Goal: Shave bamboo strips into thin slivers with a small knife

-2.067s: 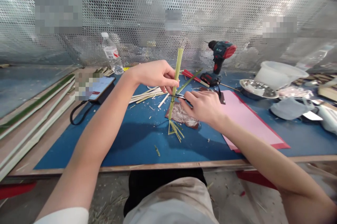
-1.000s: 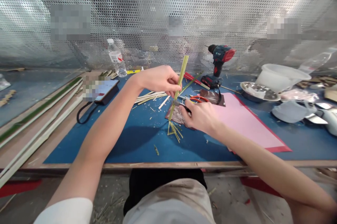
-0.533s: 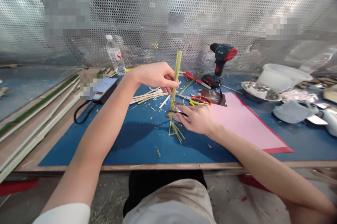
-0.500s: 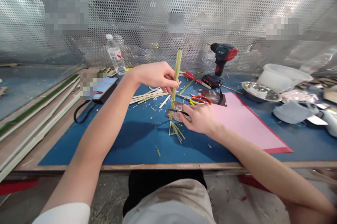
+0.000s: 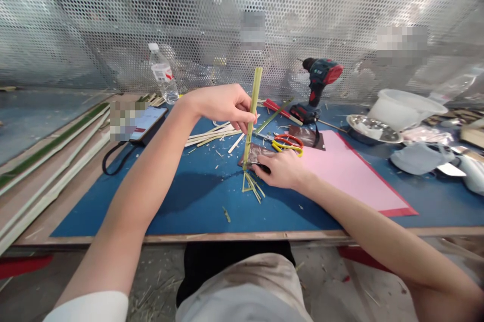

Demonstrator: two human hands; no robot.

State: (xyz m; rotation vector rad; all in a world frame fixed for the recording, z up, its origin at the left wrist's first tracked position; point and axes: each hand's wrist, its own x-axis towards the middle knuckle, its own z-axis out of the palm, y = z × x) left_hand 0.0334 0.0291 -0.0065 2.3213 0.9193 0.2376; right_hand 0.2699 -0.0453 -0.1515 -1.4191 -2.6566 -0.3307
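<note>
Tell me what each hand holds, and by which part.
The left hand pinches a slender yellow-green bamboo strip near its middle; the right hand grips a small, partly hidden, black-handled tool by its handle.

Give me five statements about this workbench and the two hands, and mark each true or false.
1. The left hand holds a green stalk. True.

2. The right hand grips the scissors with orange and yellow handles. False: the right hand grips a dark-handled tool; the scissors lie on the table beyond it.

3. The drill stands on its base. True.

4. The bottle is to the right of the drill. False: the bottle is to its left.

5. The pink sheet lies on the table. True.
</note>
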